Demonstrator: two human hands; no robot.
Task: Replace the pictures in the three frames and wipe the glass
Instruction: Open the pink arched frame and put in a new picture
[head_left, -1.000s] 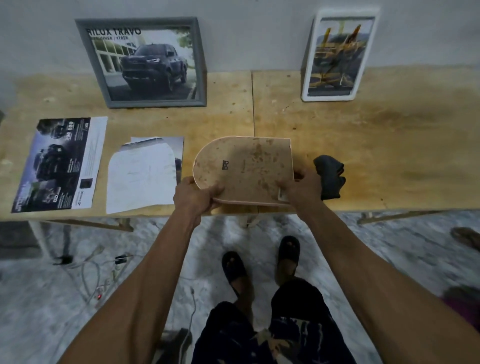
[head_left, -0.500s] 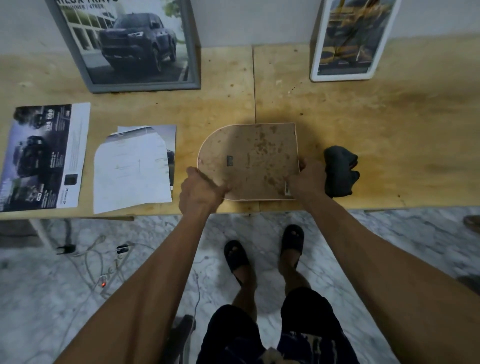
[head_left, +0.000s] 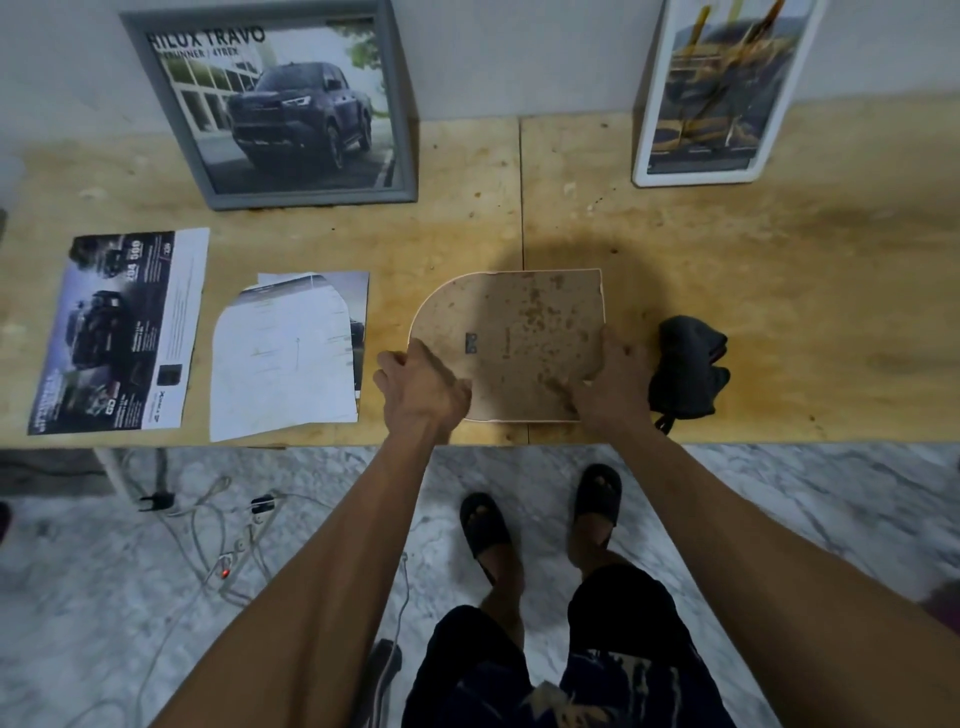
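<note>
An arch-shaped frame (head_left: 519, 332) lies back-up on the wooden table (head_left: 779, 291) near its front edge, its brown stained backing board facing me. My left hand (head_left: 423, 392) grips its rounded left corner. My right hand (head_left: 610, 384) holds its right edge. A dark cloth (head_left: 685, 371) lies bunched just right of my right hand. A grey frame (head_left: 291, 104) with a truck picture and a white frame (head_left: 722, 88) lean on the wall. An arch-cut paper (head_left: 283, 358) and a truck flyer (head_left: 119, 332) lie to the left.
Below the table edge I see a marble floor (head_left: 805, 499), my feet in black sandals (head_left: 540, 514), and a tangle of white cables with a power strip (head_left: 228, 535) at the left.
The arch frame went from tilted up in both hands to lying flat on the table. My view has moved closer to the table and down.
</note>
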